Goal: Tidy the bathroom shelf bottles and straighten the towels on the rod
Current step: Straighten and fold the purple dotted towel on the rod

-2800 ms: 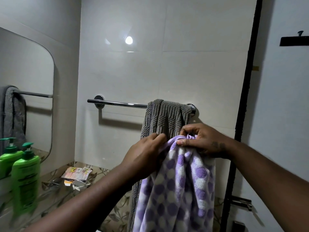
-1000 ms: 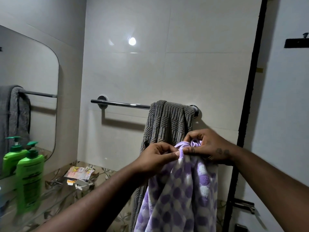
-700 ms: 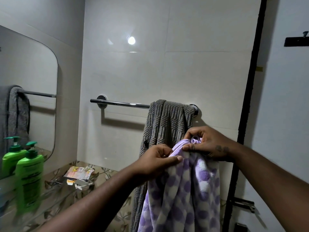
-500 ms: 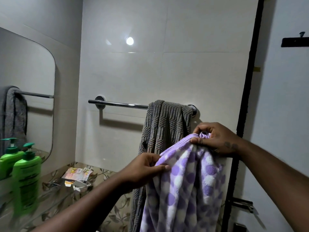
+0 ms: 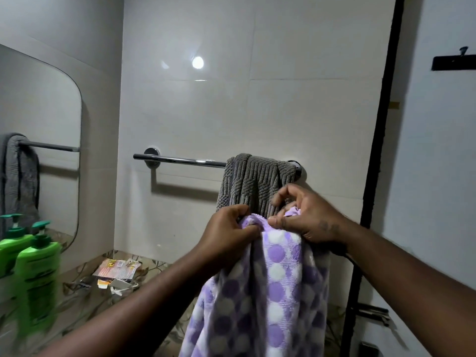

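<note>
At the far left a green pump bottle (image 5: 36,274) is seen upright on the shelf (image 5: 77,287), pump head up, its outline blurred. A second green shape is seen just behind it at the mirror (image 5: 46,124); whether bottle or reflection cannot be told. Flat sachets (image 5: 117,270) are scattered further along the shelf.

The towel rod (image 5: 180,160) is mounted level across the tiled wall. Its left stretch is exposed chrome, from the round mount up to the grey towel (image 5: 257,184). That ribbed towel is draped over the rod's right end, bunched narrow, its length hanging straight down.

Now the action: the purple dotted towel (image 5: 273,292) is held up in front of the grey one, below the rod and not on it. Its long axis runs vertically, and its lower part is cut off by the bottom of the frame. The fabric is fleecy, covered in purple, white and grey dots, and gathered in folds.

Its top edge is pinched by the left hand (image 5: 229,235), fingers curled over the cloth. Just beside, the same edge is nipped between thumb and forefinger of the right hand (image 5: 306,217), the other fingers arched above. The two hands are almost touching.

To the right, a black vertical strip (image 5: 371,176) is seen close behind the right wrist.
</note>
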A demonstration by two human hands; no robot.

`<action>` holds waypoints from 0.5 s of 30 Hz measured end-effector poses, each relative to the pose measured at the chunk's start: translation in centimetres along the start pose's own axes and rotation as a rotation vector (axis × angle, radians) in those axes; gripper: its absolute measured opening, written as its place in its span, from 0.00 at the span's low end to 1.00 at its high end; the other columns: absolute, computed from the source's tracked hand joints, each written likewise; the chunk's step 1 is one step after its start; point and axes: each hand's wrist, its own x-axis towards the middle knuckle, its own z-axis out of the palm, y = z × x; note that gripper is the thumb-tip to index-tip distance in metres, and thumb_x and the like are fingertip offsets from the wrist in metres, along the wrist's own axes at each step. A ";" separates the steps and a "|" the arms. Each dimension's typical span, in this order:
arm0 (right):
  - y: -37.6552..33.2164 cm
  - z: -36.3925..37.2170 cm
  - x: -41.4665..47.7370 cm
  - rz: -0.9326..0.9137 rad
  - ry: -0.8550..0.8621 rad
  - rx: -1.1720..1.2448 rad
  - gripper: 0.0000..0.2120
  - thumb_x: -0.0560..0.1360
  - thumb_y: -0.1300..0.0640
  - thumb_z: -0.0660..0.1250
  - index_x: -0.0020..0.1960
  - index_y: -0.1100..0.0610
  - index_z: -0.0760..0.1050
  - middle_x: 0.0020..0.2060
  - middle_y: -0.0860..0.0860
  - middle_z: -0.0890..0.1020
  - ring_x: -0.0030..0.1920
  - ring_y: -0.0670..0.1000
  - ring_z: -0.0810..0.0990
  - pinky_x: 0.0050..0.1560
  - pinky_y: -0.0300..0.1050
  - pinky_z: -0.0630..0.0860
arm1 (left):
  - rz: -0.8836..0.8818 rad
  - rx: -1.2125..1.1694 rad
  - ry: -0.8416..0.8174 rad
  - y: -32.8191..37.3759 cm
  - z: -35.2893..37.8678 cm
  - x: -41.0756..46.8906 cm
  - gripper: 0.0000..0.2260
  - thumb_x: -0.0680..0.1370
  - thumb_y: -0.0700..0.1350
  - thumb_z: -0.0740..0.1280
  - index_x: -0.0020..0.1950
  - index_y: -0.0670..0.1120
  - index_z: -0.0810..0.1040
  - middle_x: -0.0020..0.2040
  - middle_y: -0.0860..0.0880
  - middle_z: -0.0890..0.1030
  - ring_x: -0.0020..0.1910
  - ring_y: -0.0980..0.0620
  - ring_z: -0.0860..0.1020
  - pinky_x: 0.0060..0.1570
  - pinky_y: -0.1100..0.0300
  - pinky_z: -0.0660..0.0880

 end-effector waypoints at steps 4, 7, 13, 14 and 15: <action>-0.1 0.5 -0.1 0.007 -0.175 -0.202 0.20 0.72 0.50 0.78 0.63 0.49 0.81 0.39 0.37 0.85 0.37 0.33 0.79 0.41 0.27 0.74 | 0.035 -0.059 -0.108 0.3 0.3 0.0 0.08 0.71 0.47 0.73 0.36 0.48 0.78 0.34 0.56 0.80 0.35 0.59 0.73 0.36 0.56 0.71; -0.4 0.2 0.0 0.069 -0.241 -0.259 0.16 0.68 0.45 0.80 0.46 0.56 0.86 0.36 0.41 0.83 0.38 0.38 0.78 0.41 0.37 0.74 | 0.100 0.050 -0.113 0.2 0.3 -0.1 0.17 0.71 0.51 0.75 0.33 0.46 0.69 0.31 0.56 0.68 0.34 0.59 0.64 0.32 0.55 0.62; -0.2 -0.6 -0.2 -0.019 -0.249 -0.274 0.15 0.67 0.49 0.81 0.35 0.56 0.79 0.32 0.47 0.75 0.35 0.43 0.72 0.35 0.42 0.66 | -0.009 -0.213 -0.226 0.0 0.1 -1.0 0.26 0.74 0.58 0.72 0.40 0.34 0.74 0.36 0.47 0.70 0.38 0.52 0.67 0.36 0.52 0.62; -0.1 -0.5 0.0 -0.054 -0.227 -0.251 0.12 0.68 0.51 0.79 0.34 0.55 0.78 0.34 0.49 0.78 0.37 0.45 0.73 0.38 0.44 0.68 | -0.061 -0.287 -0.254 -0.1 0.0 -1.3 0.30 0.74 0.62 0.72 0.38 0.34 0.72 0.35 0.45 0.69 0.36 0.51 0.66 0.35 0.52 0.61; 0.0 -0.5 0.1 -0.074 -0.206 -0.210 0.09 0.68 0.54 0.78 0.34 0.53 0.79 0.36 0.52 0.81 0.38 0.46 0.75 0.40 0.45 0.70 | -0.108 -0.322 -0.285 -0.2 -0.1 -1.6 0.33 0.74 0.66 0.71 0.37 0.35 0.71 0.35 0.45 0.67 0.35 0.50 0.64 0.33 0.53 0.59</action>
